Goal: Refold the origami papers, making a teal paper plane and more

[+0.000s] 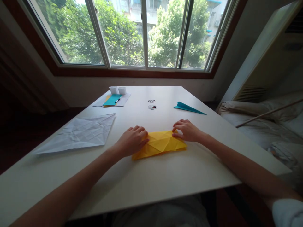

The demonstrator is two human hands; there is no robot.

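Note:
A yellow sheet of paper (161,144), folded and full of creases, lies flat on the white table (165,176) in front of me. My left hand (131,140) presses on its left end with fingers curled over the edge. My right hand (187,130) rests on its upper right corner, fingertips pinching the paper against the table. Both hands hold the sheet down.
A large creased white sheet (79,134) lies to the left. A folded teal paper plane (188,107) sits at the far right. Far left are teal and yellow sheets with a pen (113,100) and two white cups (117,90). A bed (267,123) stands beyond the table's right edge.

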